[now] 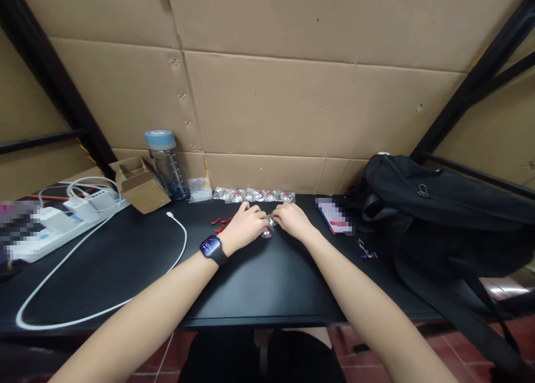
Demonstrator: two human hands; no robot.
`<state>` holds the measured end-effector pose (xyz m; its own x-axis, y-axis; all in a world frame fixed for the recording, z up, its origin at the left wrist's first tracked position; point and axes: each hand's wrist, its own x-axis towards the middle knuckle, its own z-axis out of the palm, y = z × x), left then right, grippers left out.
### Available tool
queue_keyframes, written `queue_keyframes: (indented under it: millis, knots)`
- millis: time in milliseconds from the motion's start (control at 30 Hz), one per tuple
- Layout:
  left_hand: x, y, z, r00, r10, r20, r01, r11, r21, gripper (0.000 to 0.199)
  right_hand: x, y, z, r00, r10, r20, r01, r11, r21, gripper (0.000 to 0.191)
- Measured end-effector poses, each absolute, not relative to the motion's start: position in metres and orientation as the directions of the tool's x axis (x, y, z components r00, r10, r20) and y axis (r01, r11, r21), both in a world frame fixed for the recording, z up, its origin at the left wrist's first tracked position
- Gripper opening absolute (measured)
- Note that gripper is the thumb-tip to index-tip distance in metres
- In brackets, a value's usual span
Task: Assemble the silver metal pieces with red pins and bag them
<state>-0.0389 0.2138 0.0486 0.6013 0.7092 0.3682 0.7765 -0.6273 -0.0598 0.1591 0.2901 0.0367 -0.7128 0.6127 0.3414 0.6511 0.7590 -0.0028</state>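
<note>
Both hands are close together near the back of the black table. My left hand (249, 227), with a dark smartwatch on its wrist, has its fingers bent over a small shiny round piece (266, 233). Facing it, my right hand (291, 220) pinches at another shiny piece (271, 220); the fingertips partly hide both pieces, so their exact kind is unclear. Several small red loops (220, 228) lie left of my left hand. Behind the hands stretches a row of clear packets (249, 195) holding silvery round pieces with red bits.
At left are a white power strip (62, 227) with chargers, a looping white cable (186, 238), an open cardboard box (142, 185) and a blue-lidded bottle (169, 165). A phone (332, 216), a keychain (368, 253) and a black backpack (438, 216) lie on the right. Cardboard lines the back.
</note>
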Motion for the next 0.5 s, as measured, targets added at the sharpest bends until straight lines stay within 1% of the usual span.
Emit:
queue_keyframes:
  millis: [133, 267, 367, 433, 500]
  knots:
    - [-0.038, 0.216, 0.045, 0.613, 0.697, 0.373, 0.768, -0.637, -0.072, 0.027, 0.155, 0.287, 0.036, -0.690, 0.633, 0.350, 0.687, 0.726, 0.042, 0.016]
    - [-0.042, 0.218, 0.046, 0.589, 0.700, 0.404, 0.792, -0.599, -0.115, 0.022, 0.154, 0.284, 0.032, -0.685, 0.624, 0.375, 0.685, 0.728, 0.038, 0.016]
    - [-0.048, 0.219, 0.050, 0.505, 0.725, 0.468, 0.839, -0.540, -0.069, 0.019, 0.155, 0.285, 0.029, -0.691, 0.606, 0.395, 0.666, 0.745, 0.021, 0.014]
    - [-0.053, 0.219, 0.054, 0.426, 0.744, 0.514, 0.872, -0.489, -0.015, 0.020, 0.155, 0.285, 0.029, -0.685, 0.593, 0.423, 0.640, 0.767, -0.039, 0.012]
    - [-0.057, 0.220, 0.056, 0.347, 0.759, 0.551, 0.898, -0.438, 0.038, 0.021, 0.155, 0.286, 0.032, -0.627, 0.590, 0.509, 0.593, 0.785, -0.179, 0.013]
